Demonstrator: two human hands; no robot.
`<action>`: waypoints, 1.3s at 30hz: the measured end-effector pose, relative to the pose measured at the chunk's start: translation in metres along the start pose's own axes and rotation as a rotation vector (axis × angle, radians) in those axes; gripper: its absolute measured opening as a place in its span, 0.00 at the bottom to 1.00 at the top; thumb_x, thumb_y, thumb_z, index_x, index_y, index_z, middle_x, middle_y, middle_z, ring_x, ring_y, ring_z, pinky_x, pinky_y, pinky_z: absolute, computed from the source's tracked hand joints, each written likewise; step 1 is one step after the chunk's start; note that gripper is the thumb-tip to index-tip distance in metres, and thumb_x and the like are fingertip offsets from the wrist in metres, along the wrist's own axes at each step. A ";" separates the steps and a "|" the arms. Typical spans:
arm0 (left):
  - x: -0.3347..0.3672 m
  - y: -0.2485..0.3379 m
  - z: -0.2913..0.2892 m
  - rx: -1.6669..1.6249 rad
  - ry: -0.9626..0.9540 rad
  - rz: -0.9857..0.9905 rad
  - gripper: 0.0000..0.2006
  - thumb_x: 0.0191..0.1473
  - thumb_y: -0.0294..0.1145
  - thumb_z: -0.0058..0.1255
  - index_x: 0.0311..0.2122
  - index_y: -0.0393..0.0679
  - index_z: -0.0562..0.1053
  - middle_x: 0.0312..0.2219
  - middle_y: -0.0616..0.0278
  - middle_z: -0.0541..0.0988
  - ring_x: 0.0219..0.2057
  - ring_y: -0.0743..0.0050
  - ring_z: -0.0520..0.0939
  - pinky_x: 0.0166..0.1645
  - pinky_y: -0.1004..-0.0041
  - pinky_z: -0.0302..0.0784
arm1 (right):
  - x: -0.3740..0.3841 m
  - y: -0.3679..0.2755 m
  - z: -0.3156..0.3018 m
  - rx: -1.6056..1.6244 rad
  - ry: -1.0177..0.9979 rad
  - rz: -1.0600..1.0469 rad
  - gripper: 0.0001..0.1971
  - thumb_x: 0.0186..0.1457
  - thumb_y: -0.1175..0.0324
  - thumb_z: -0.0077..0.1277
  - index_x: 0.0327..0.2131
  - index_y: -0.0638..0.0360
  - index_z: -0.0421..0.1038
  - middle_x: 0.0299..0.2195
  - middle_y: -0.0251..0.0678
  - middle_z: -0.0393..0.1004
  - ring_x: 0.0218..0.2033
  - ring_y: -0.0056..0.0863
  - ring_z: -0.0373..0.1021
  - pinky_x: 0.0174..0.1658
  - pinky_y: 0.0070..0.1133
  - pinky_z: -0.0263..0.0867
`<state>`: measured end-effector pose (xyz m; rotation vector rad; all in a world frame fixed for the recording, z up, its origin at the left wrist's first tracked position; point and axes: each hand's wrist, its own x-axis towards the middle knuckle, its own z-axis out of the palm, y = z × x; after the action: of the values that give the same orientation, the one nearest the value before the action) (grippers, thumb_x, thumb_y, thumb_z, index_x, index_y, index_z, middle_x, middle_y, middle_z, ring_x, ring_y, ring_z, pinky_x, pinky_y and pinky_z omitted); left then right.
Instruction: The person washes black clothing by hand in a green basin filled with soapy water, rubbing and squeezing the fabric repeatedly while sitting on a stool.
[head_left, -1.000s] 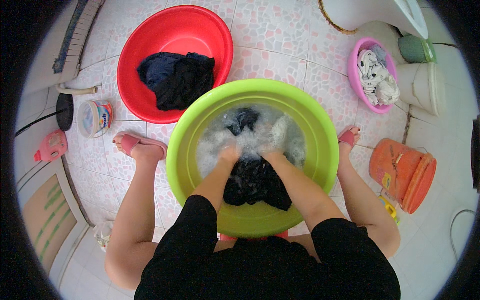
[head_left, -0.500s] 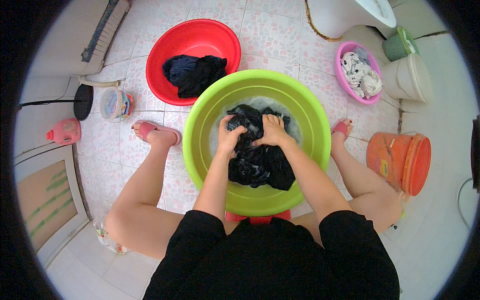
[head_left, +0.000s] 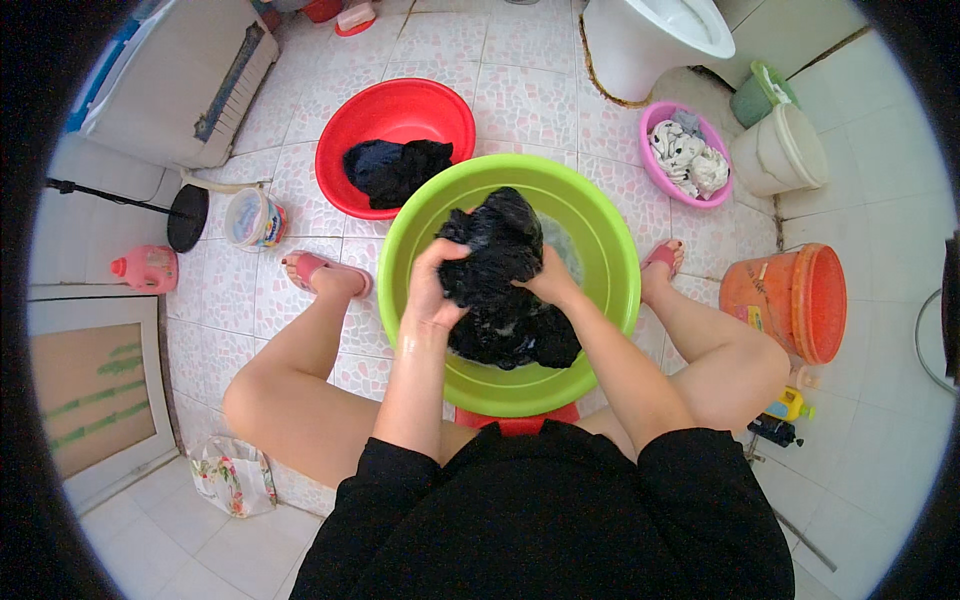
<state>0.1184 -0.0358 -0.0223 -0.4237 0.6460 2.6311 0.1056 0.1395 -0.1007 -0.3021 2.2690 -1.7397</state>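
A wet black garment (head_left: 500, 250) is bunched up between my two hands, over the soapy water in a large lime-green basin (head_left: 610, 340). My left hand (head_left: 437, 285) grips its left side, thumb on top and fingers curled under. On the other side my right hand (head_left: 548, 278) pinches the cloth, with part of its fingers hidden behind the folds. The lower part of the dark cloth hangs down toward the near side of the basin; whether it is one piece or more I cannot tell.
Beyond the basin stands a red basin (head_left: 400, 97) with dark clothes. A pink basin (head_left: 690, 200) at the far right holds white clothes. An orange bucket (head_left: 765, 295) lies on its side at right. At left are a small tub (head_left: 255, 220) and a pink jug (head_left: 147, 269).
My hands have lifted and gathered the black garment, which lay spread in the water before. The whole view has shifted, bringing more of the far floor into sight.
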 end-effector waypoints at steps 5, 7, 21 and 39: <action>0.002 0.008 -0.041 0.039 0.071 0.113 0.21 0.41 0.27 0.40 0.46 0.38 0.65 0.41 0.53 0.71 0.41 0.61 0.73 0.47 0.63 0.68 | -0.018 0.001 -0.013 0.533 0.219 0.198 0.33 0.32 0.80 0.54 0.48 0.57 0.60 0.48 0.41 0.63 0.50 0.35 0.58 0.53 0.25 0.52; 0.013 -0.007 -0.074 -0.073 0.383 -0.036 0.21 0.44 0.30 0.41 0.47 0.43 0.65 0.41 0.55 0.71 0.41 0.61 0.73 0.45 0.61 0.69 | -0.016 0.003 -0.013 0.501 0.191 0.205 0.36 0.32 0.78 0.55 0.51 0.54 0.55 0.51 0.40 0.56 0.54 0.35 0.50 0.55 0.26 0.48; 0.084 -0.106 -0.180 -0.177 -0.045 -0.125 0.11 0.48 0.44 0.47 0.26 0.48 0.70 0.22 0.63 0.74 0.24 0.69 0.76 0.29 0.67 0.73 | -0.053 -0.034 0.090 -0.328 0.226 0.024 0.09 0.49 0.62 0.47 0.25 0.57 0.66 0.22 0.42 0.71 0.23 0.43 0.68 0.25 0.31 0.63; 0.086 -0.097 -0.143 -0.121 0.311 -0.111 0.11 0.49 0.42 0.43 0.20 0.49 0.68 0.16 0.67 0.70 0.18 0.72 0.71 0.24 0.74 0.67 | -0.055 -0.031 0.090 -0.455 0.301 -0.017 0.13 0.47 0.56 0.48 0.21 0.55 0.65 0.14 0.41 0.68 0.16 0.40 0.67 0.20 0.31 0.62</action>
<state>0.1135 -0.0013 -0.2125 -0.8916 0.5389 2.5277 0.1874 0.0675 -0.0877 -0.1515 2.8797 -1.3283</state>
